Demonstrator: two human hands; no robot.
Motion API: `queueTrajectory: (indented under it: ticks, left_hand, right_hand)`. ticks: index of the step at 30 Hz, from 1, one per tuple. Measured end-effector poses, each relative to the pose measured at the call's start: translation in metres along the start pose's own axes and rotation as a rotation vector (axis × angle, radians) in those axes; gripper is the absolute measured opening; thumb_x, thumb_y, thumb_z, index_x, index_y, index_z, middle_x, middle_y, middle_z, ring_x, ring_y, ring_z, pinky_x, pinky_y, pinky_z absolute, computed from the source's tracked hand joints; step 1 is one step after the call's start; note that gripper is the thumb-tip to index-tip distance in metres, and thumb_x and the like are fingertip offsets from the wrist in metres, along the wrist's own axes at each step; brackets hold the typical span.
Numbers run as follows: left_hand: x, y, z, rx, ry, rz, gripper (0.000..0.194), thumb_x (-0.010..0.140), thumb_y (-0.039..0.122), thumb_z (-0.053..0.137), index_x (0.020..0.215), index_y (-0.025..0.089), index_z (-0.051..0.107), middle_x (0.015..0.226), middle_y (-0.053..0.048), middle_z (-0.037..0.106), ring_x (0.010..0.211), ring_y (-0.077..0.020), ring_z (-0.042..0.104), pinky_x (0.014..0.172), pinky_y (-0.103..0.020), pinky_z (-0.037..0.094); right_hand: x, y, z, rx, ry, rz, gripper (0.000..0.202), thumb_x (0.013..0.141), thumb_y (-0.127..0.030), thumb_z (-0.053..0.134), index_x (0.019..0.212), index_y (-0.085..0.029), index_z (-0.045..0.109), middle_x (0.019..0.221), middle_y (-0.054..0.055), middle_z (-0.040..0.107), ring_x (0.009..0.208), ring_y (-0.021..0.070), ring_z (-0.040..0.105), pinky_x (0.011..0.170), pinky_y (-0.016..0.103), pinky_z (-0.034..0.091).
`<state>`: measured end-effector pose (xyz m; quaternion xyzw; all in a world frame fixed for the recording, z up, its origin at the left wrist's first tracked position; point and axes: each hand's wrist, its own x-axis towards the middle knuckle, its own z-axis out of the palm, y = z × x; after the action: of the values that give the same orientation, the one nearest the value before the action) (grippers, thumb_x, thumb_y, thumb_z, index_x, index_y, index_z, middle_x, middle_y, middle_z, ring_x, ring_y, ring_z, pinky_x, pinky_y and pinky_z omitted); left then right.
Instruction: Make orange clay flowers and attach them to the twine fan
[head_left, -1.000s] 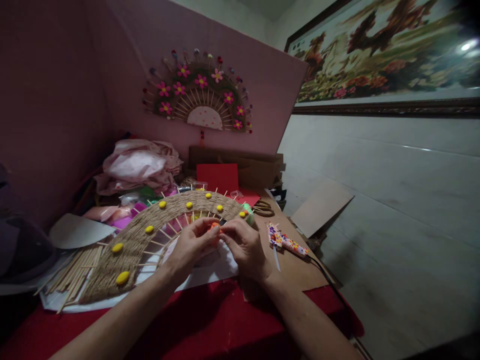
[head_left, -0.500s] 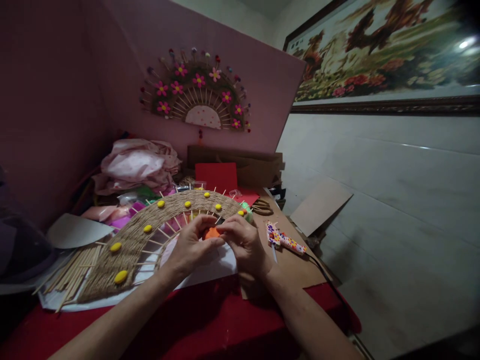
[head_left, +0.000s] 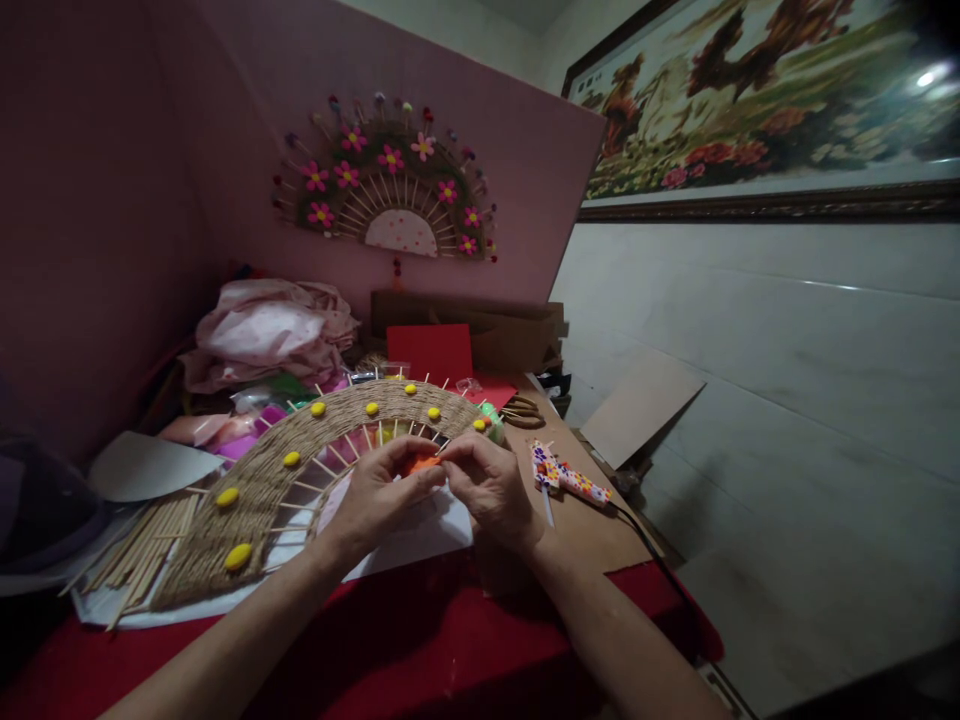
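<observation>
My left hand [head_left: 386, 497] is closed around a small orange lump [head_left: 421, 463] that looks like modelling clay, partly hidden by the fingers. My right hand [head_left: 491, 485] pinches at the right edge of that clay, thumb and forefinger together. Both hands are held over the inner edge of a large fan-shaped piece [head_left: 259, 500] woven of brown cord on thin sticks. Along its band sit several yellow oval pieces [head_left: 238, 557]. A yellow piece with an orange bit [head_left: 480, 425] lies at its right end.
A flower-patterned glue gun [head_left: 566, 475] with a cord lies on cardboard [head_left: 592, 535] to the right, scissors [head_left: 523, 410] behind it. Loose sticks [head_left: 146, 550] are at the left. A finished flowered fan [head_left: 390, 185] hangs on a pink panel above heaped cloth [head_left: 274, 330].
My right fingertips have drawn slightly away from the left hand and pinch closer together. Less of the orange clay shows now. The view has shifted a little.
</observation>
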<state>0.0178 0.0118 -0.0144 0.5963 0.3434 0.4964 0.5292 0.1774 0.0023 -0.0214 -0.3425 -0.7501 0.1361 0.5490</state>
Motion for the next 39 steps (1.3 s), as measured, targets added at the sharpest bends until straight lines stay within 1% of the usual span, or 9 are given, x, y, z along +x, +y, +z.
queueTrajectory:
  ticks: [3, 8, 17, 19, 22, 26, 29, 35, 39]
  left_hand:
    - [-0.001, 0.003, -0.002, -0.141, -0.047, -0.120, 0.029, 0.069, 0.039, 0.072, 0.084, 0.016, 0.064, 0.072, -0.002, 0.065, 0.065, -0.0131, 0.059, 0.059, -0.024, 0.045]
    - [-0.001, 0.002, -0.007, -0.215, -0.061, -0.186, 0.029, 0.072, 0.037, 0.071, 0.090, 0.017, 0.061, 0.076, -0.001, 0.065, 0.062, -0.0100, 0.059, 0.056, -0.021, 0.044]
    - [0.000, -0.001, -0.004, -0.359, -0.181, -0.237, 0.026, 0.078, 0.042, 0.063, 0.079, 0.016, 0.057, 0.056, 0.002, 0.056, 0.038, -0.0048, 0.041, 0.036, -0.016, 0.026]
    - [0.000, 0.000, -0.004, -0.359, -0.156, -0.224, 0.025, 0.077, 0.040, 0.064, 0.079, 0.016, 0.058, 0.058, 0.002, 0.057, 0.040, -0.0051, 0.043, 0.037, -0.017, 0.027]
    - [0.001, 0.000, -0.006, -0.356, -0.132, -0.204, 0.024, 0.076, 0.039, 0.066, 0.079, 0.016, 0.060, 0.061, 0.001, 0.059, 0.046, -0.0062, 0.048, 0.041, -0.017, 0.032]
    - [0.002, -0.003, -0.008, -0.366, -0.144, -0.210, 0.023, 0.076, 0.039, 0.066, 0.077, 0.016, 0.060, 0.060, 0.001, 0.058, 0.045, -0.0061, 0.047, 0.041, -0.017, 0.031]
    - [0.002, -0.005, -0.008, -0.361, -0.144, -0.212, 0.023, 0.076, 0.039, 0.066, 0.077, 0.016, 0.060, 0.060, 0.001, 0.058, 0.045, -0.0059, 0.047, 0.041, -0.017, 0.031]
    - [0.002, 0.000, -0.004, -0.308, 0.006, -0.202, 0.026, 0.070, 0.039, 0.071, 0.076, 0.015, 0.062, 0.062, 0.000, 0.060, 0.051, -0.0079, 0.052, 0.048, -0.018, 0.040]
    - [0.001, 0.007, -0.004, -0.386, 0.068, -0.270, 0.030, 0.065, 0.039, 0.075, 0.081, 0.015, 0.065, 0.065, -0.001, 0.060, 0.056, -0.0090, 0.053, 0.051, -0.020, 0.044]
  right_hand:
    - [0.001, 0.001, -0.001, 0.074, -0.024, 0.018, 0.012, 0.085, -0.022, 0.056, 0.092, -0.021, 0.066, 0.083, 0.004, 0.061, 0.078, 0.0150, 0.058, 0.069, 0.028, 0.049]
    - [0.002, 0.006, -0.003, 0.099, -0.047, -0.066, 0.030, 0.085, -0.020, 0.056, 0.114, -0.026, 0.062, 0.097, 0.006, 0.059, 0.089, 0.0162, 0.058, 0.076, 0.031, 0.050]
    - [0.000, 0.002, -0.001, 0.125, -0.101, 0.000, 0.009, 0.084, -0.021, 0.057, 0.083, -0.019, 0.066, 0.073, 0.002, 0.060, 0.066, 0.0122, 0.056, 0.061, 0.026, 0.048]
    - [-0.001, 0.002, -0.001, 0.213, -0.107, 0.086, 0.008, 0.083, -0.023, 0.059, 0.087, -0.020, 0.065, 0.072, 0.000, 0.059, 0.059, 0.0103, 0.054, 0.055, 0.024, 0.047]
    - [-0.002, 0.004, 0.001, 0.332, -0.123, 0.161, 0.024, 0.083, -0.024, 0.059, 0.107, -0.023, 0.060, 0.077, 0.000, 0.061, 0.057, 0.0095, 0.054, 0.053, 0.023, 0.047]
    - [-0.001, 0.005, 0.001, 0.132, -0.098, 0.043, 0.014, 0.082, -0.023, 0.060, 0.095, -0.021, 0.065, 0.080, 0.003, 0.064, 0.070, 0.0129, 0.058, 0.065, 0.027, 0.049]
    - [-0.001, 0.002, 0.000, 0.059, -0.095, 0.042, 0.007, 0.082, -0.022, 0.059, 0.084, -0.019, 0.065, 0.074, 0.002, 0.063, 0.067, 0.0126, 0.057, 0.062, 0.026, 0.048]
    - [0.001, -0.002, -0.001, 0.475, -0.099, 0.343, 0.015, 0.078, -0.031, 0.065, 0.077, -0.017, 0.062, 0.059, -0.003, 0.055, 0.047, 0.0076, 0.049, 0.046, 0.022, 0.042]
    - [0.004, 0.001, -0.002, 0.721, -0.029, 0.428, 0.025, 0.073, -0.041, 0.069, 0.076, -0.017, 0.061, 0.053, -0.005, 0.053, 0.042, 0.0074, 0.047, 0.042, 0.021, 0.040]
